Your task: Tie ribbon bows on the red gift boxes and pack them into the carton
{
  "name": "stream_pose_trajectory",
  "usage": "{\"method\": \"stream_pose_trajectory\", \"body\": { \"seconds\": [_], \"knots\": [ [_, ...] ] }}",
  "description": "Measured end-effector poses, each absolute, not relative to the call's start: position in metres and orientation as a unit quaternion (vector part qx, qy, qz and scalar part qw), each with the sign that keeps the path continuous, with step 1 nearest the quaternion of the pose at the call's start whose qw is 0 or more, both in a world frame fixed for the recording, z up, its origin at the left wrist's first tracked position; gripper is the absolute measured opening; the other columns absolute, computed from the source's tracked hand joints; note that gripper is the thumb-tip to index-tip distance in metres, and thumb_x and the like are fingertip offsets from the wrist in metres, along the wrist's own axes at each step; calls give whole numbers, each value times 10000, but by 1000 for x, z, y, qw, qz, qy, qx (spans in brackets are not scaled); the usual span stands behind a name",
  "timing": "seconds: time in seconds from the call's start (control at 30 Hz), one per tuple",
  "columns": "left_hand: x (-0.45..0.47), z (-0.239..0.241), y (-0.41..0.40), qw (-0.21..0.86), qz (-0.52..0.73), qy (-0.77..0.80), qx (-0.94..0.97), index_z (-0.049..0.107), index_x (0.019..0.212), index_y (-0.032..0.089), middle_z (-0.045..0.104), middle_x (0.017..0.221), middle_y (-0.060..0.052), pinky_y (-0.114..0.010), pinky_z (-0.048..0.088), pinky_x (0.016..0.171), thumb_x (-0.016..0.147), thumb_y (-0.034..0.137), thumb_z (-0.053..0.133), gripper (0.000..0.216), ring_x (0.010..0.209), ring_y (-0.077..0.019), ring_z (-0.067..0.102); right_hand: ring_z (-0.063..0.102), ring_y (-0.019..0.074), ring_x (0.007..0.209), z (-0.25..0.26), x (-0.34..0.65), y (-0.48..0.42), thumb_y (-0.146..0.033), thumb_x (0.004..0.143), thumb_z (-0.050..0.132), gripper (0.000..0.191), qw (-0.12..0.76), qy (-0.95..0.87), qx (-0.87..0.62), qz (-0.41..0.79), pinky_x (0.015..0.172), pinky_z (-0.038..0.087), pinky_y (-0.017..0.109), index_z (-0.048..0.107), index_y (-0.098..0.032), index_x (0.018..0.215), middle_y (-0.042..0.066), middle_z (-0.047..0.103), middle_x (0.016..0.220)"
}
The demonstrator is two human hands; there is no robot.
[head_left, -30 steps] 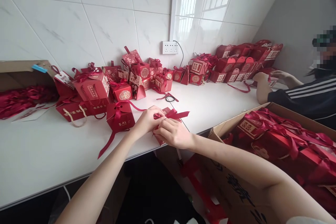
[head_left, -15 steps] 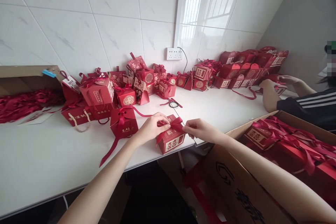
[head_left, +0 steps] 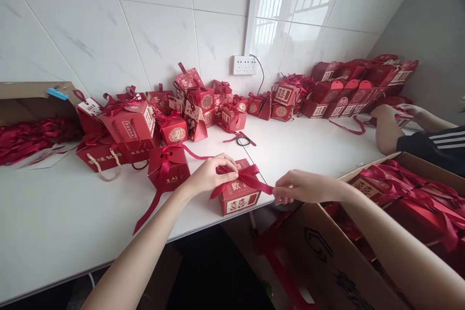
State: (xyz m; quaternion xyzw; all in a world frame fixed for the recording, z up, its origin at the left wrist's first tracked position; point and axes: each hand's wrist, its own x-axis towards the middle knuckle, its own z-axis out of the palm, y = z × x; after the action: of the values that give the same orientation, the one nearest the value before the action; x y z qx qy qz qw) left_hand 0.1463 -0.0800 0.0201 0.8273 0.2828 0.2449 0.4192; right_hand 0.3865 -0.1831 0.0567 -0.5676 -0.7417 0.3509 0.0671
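The small red gift box [head_left: 240, 197] sat at the near edge of the table [head_left: 72, 213], where too hard a tug on its ribbon [head_left: 254, 179] could, I judge, have dragged it off or undone the bow. The left hand [head_left: 210, 174] had its grip closed on the ribbon's knot atop the box; the right hand [head_left: 301, 188], just right of it, pinched the taut ribbon tail.

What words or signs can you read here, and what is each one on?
"歡", then a second character hidden by the ribbon: top of the red box at the table edge.
"囍": white label on that box's front.
"囍": white label on a box by the wall.
Gold print on the other boxes, the labels inside the cardboard carton and the black print on its side: too small or blurred to read.
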Motion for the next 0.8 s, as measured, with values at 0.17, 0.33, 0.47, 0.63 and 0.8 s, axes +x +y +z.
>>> {"method": "stream_pose_trajectory", "body": {
  "seconds": [0.17, 0.33, 0.47, 0.63, 0.8],
  "knots": [
    [147, 25, -79, 428, 235, 278, 827, 668, 779, 187, 613, 987, -30, -319, 445, 905, 749, 301, 599, 137, 926, -172, 595, 533, 171, 613, 70, 344, -203, -436, 901, 440, 360, 196, -794, -562, -127, 548, 412, 291, 594, -164, 722, 73, 594, 677],
    [147, 31, -77, 410, 211, 276, 843, 664, 762, 179, 610, 977, -28, -332, 442, 916, 735, 297, 594, 140, 948, -189, 595, 524, 205, 684, 29, 260, -191, -238, 885, 431, 211, 175, -854, -400, -284, 527, 424, 313, 596, -115, 843, 102, 563, 754],
    [147, 31, -74, 419, 193, 277, 843, 666, 767, 179, 609, 975, -27, -342, 437, 922, 723, 332, 609, 169, 942, -193, 596, 517, 199, 641, 5, 238, -179, -15, 807, 375, 233, 147, -815, -435, -354, 428, 336, 273, 581, -115, 764, 95, 529, 696],
    [149, 26, -73, 421, 209, 276, 838, 661, 744, 173, 613, 982, -34, -339, 445, 909, 693, 320, 621, 161, 944, -202, 590, 504, 195, 650, 7, 244, -178, -24, 849, 329, 270, 162, -811, -430, -362, 447, 333, 274, 552, -136, 746, 98, 539, 711],
    [150, 22, -76, 400, 225, 277, 844, 660, 701, 172, 611, 960, -41, -336, 454, 885, 697, 317, 607, 155, 919, -207, 592, 451, 162, 600, 4, 255, -169, -59, 871, 369, 268, 251, -819, -374, -355, 521, 362, 280, 507, -161, 666, 39, 505, 640]
  ]
}}
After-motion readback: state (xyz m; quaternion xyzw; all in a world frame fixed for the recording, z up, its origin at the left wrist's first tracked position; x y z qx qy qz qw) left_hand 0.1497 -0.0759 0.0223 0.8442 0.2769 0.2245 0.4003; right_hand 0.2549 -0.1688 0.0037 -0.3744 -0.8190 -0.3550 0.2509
